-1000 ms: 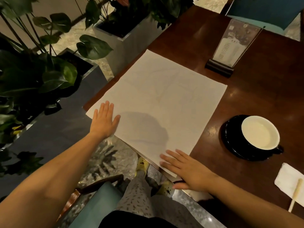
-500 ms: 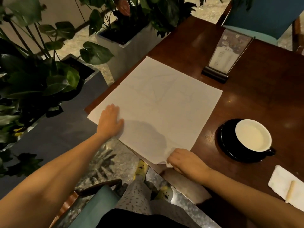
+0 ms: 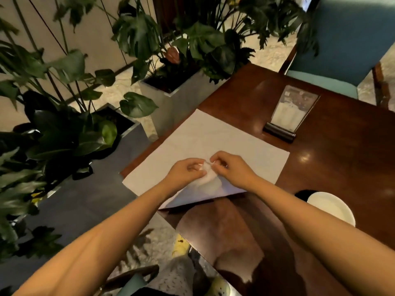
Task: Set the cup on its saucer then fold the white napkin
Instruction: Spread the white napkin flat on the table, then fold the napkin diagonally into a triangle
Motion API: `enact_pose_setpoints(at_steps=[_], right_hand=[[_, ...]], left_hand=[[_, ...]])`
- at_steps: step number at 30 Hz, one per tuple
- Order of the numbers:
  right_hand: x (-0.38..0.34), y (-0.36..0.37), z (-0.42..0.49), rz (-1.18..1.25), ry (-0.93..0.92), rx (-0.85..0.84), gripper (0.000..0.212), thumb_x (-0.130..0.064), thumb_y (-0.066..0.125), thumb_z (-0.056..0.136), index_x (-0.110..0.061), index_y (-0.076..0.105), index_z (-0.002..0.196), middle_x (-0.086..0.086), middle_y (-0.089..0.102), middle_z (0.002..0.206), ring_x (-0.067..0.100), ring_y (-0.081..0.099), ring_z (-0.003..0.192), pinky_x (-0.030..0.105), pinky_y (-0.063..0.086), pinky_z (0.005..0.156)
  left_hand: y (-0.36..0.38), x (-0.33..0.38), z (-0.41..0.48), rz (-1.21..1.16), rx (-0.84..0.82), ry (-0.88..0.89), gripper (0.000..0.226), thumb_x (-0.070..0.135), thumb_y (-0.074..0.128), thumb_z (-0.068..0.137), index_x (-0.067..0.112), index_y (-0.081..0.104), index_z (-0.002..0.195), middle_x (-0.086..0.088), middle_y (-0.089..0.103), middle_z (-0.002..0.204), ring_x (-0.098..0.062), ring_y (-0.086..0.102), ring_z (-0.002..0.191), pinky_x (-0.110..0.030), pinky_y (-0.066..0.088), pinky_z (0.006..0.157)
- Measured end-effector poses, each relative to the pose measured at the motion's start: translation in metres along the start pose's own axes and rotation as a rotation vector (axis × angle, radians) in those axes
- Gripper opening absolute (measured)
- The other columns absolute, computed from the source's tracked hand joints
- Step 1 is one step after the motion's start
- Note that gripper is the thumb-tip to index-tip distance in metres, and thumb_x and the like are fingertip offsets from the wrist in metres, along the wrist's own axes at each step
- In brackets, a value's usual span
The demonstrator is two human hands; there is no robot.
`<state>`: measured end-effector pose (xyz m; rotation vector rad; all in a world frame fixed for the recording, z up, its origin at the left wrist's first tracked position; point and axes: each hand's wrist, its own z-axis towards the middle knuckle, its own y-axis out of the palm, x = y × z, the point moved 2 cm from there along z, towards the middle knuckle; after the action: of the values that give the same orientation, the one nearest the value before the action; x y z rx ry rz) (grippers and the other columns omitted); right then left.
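Observation:
The white napkin (image 3: 205,137) lies spread on the dark wooden table (image 3: 333,167). Its near corner is lifted off the table and pulled up over the middle of the sheet. My left hand (image 3: 184,173) and my right hand (image 3: 229,169) meet there, both pinching that raised corner between their fingertips. At the right, partly behind my right forearm, the white cup (image 3: 330,208) sits on its black saucer (image 3: 303,193).
A clear menu stand (image 3: 290,113) on a dark base stands behind the napkin. A teal chair (image 3: 350,39) is at the table's far side. Potted plants in grey planters (image 3: 171,103) line the left, close to the table edge.
Both hands left the napkin's near edge, took hold of its near corner and lifted it toward the middle. The view tilted up, so the cup now sits lower right.

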<state>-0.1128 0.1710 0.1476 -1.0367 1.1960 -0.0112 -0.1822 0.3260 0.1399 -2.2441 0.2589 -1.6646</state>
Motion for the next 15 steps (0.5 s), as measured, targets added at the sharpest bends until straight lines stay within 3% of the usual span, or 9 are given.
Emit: enact_pose_setpoints(at_steps=[5, 8, 11, 15], right_hand=[[-0.015, -0.029, 0.051, -0.123, -0.062, 0.076, 0.018, -0.013, 0.054, 0.091, -0.001, 0.067, 0.090, 0.015, 0.069, 0.091, 0.024, 0.056, 0.078, 0.036, 0.043, 0.073], [-0.022, -0.045, 0.086, -0.175, -0.065, 0.177, 0.015, -0.014, 0.058, 0.088, -0.005, 0.070, 0.089, 0.012, 0.069, 0.091, 0.026, 0.060, 0.082, 0.039, 0.047, 0.074], [-0.023, -0.055, 0.125, -0.149, -0.017, 0.276, 0.012, -0.017, 0.061, 0.087, -0.010, 0.070, 0.089, 0.008, 0.069, 0.092, 0.022, 0.060, 0.082, 0.036, 0.049, 0.072], [-0.016, -0.061, 0.179, -0.108, 0.080, 0.298, 0.009, -0.018, 0.062, 0.087, -0.011, 0.068, 0.086, 0.006, 0.068, 0.088, 0.020, 0.060, 0.079, 0.033, 0.049, 0.068]], left_hand=[[-0.026, 0.030, 0.046, -0.054, 0.087, 0.038, 0.010, 0.013, 0.069, 0.081, 0.007, 0.068, 0.089, -0.004, 0.062, 0.077, -0.008, 0.053, 0.066, -0.019, 0.040, 0.061], [-0.045, 0.048, 0.077, -0.061, 0.132, 0.073, 0.012, 0.013, 0.069, 0.081, 0.004, 0.069, 0.090, -0.005, 0.065, 0.078, -0.008, 0.056, 0.067, -0.020, 0.043, 0.063], [-0.063, 0.061, 0.113, -0.036, 0.168, 0.119, 0.004, 0.015, 0.069, 0.081, 0.014, 0.070, 0.085, -0.002, 0.069, 0.079, -0.010, 0.060, 0.071, -0.025, 0.048, 0.070], [-0.083, 0.064, 0.162, 0.073, 0.272, 0.137, 0.008, 0.020, 0.067, 0.081, 0.014, 0.073, 0.084, -0.002, 0.071, 0.082, -0.016, 0.063, 0.075, -0.029, 0.050, 0.070]])
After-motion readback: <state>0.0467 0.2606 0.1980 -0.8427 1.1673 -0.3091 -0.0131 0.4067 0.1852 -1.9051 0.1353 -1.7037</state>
